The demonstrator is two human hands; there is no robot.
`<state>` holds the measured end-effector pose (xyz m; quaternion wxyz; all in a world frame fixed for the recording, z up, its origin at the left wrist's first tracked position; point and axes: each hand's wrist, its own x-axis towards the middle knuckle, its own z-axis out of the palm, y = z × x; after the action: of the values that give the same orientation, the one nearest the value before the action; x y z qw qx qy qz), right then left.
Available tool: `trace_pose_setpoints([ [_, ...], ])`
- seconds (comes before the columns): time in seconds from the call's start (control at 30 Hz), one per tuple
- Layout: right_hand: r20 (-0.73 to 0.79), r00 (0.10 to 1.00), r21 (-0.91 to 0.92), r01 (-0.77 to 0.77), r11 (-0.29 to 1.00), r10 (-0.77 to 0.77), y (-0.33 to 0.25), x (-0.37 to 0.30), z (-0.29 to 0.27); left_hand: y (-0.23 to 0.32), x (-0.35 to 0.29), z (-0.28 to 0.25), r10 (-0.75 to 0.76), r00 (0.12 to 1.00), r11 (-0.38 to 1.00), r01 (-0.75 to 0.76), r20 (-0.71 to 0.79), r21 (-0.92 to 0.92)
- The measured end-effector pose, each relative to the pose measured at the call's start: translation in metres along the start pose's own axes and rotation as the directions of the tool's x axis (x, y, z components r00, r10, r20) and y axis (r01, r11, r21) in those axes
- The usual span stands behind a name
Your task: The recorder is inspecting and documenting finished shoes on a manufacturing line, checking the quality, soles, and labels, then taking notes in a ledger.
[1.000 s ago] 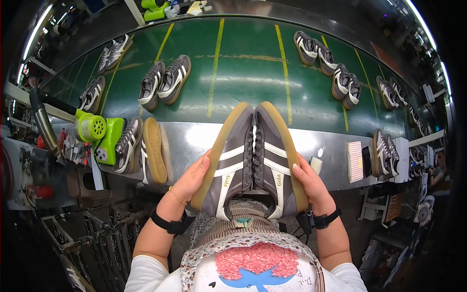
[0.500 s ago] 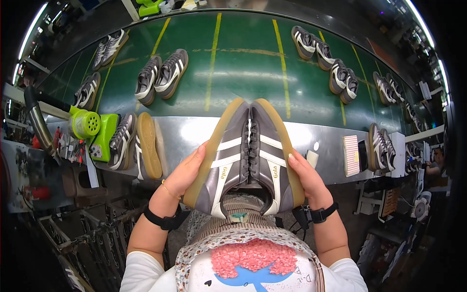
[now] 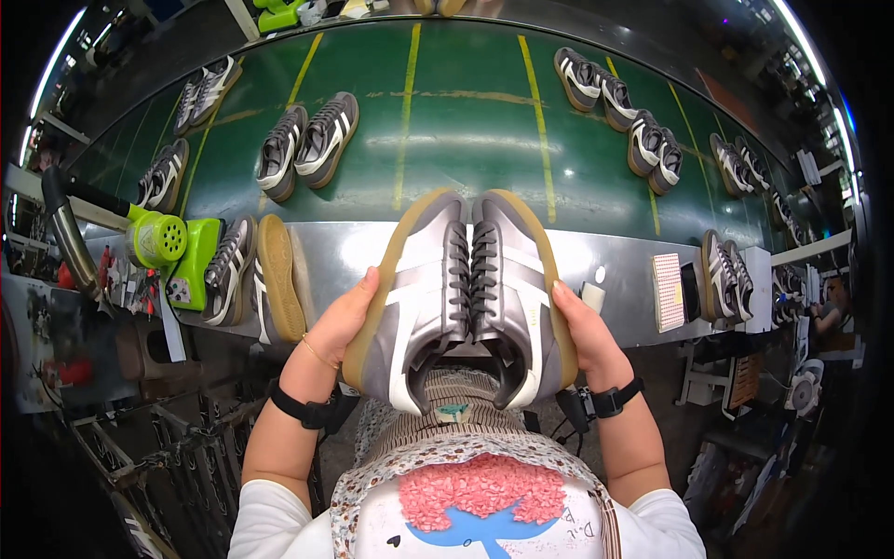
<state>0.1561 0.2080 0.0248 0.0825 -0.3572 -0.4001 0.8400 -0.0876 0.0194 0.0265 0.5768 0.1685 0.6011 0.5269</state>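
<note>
Two grey sneakers with white stripes and gum-coloured soles are held up side by side in front of my body, toes pointing away. My left hand (image 3: 346, 319) grips the left sneaker (image 3: 430, 289) along its outer sole, thumb on the edge. The right sneaker (image 3: 509, 289) is gripped the same way by my right hand (image 3: 587, 328). Their inner sides almost touch near the laces, and the dark laces and openings show from above. The fingers of both hands are mostly hidden beneath the shoes.
A metal ledge (image 3: 349, 247) borders a green conveyor belt (image 3: 456, 121) with yellow lines. Several sneaker pairs stand on the belt. At left are a bright green machine (image 3: 194, 261) and a sneaker on its side (image 3: 276, 279). To the right lie a card stack (image 3: 668, 292) and another pair (image 3: 724, 277).
Both sneakers have rolled outward, so their laces and tops now face up more and the side stripes show less. My hands still grip them, the left slightly farther left.
</note>
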Motion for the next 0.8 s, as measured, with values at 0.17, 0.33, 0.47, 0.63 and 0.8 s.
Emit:
trace_pose_setpoints([
  [0.17, 0.126, 0.985, 0.631, -0.174, 0.756, 0.121, 0.035, 0.024, -0.001, -0.028, 0.012, 0.014, -0.073, 0.957, 0.560, 0.271, 0.279, -0.783],
  [0.33, 0.028, 0.981, 0.760, -0.145, 0.634, 0.190, 0.045, 0.035, 0.022, -0.052, 0.031, 0.035, -0.082, 0.973, 0.330, 0.229, 0.214, -0.916],
  [0.47, 0.113, 0.981, 0.802, -0.183, 0.569, 0.156, 0.039, 0.032, 0.032, -0.048, 0.031, 0.042, -0.117, 0.980, 0.381, 0.193, 0.160, -0.904],
  [0.63, 0.250, 0.962, 0.842, -0.273, 0.466, 0.111, 0.042, 0.034, 0.030, -0.060, 0.039, 0.037, 0.106, 0.912, 0.203, 0.370, 0.396, -0.907],
  [0.8, 0.068, 0.976, 0.815, -0.174, 0.552, 0.206, 0.037, 0.036, 0.035, -0.058, 0.042, 0.043, -0.004, 0.946, 0.221, 0.317, 0.324, -0.922],
])
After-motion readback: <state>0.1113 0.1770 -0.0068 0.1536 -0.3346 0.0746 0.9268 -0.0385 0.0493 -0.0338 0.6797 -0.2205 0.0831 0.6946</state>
